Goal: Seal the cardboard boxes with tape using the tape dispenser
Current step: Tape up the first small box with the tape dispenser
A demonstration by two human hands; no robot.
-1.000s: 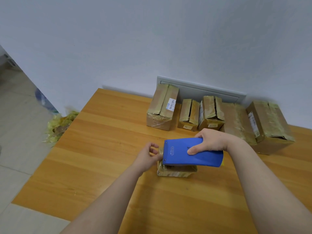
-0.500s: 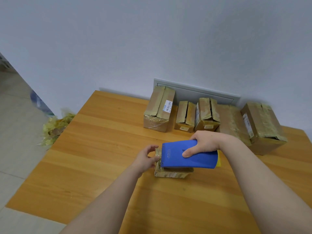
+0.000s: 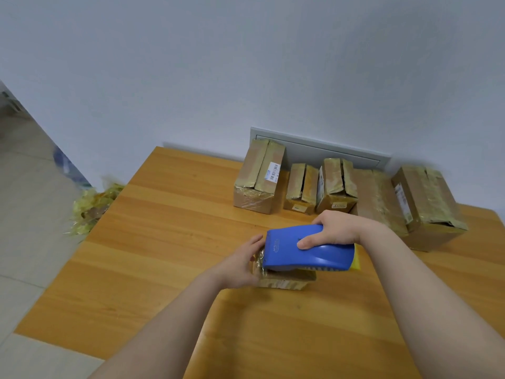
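Observation:
A small cardboard box, wrapped in yellowish tape, lies on the wooden table in front of me. The blue tape dispenser sits on top of it and hides most of its top. My right hand grips the dispenser from above, thumb on its near side. My left hand holds the left end of the small box, fingers reaching up beside the dispenser's front edge.
Several taped cardboard boxes stand along the wall: a tall one, two smaller ones, and two larger ones at the right. A grey wall panel is behind them. Crumpled tape scraps lie on the floor left of the table.
My left hand has gone from curled fingers near the box's end to holding that end. The dispenser has stayed on the box with little shift.

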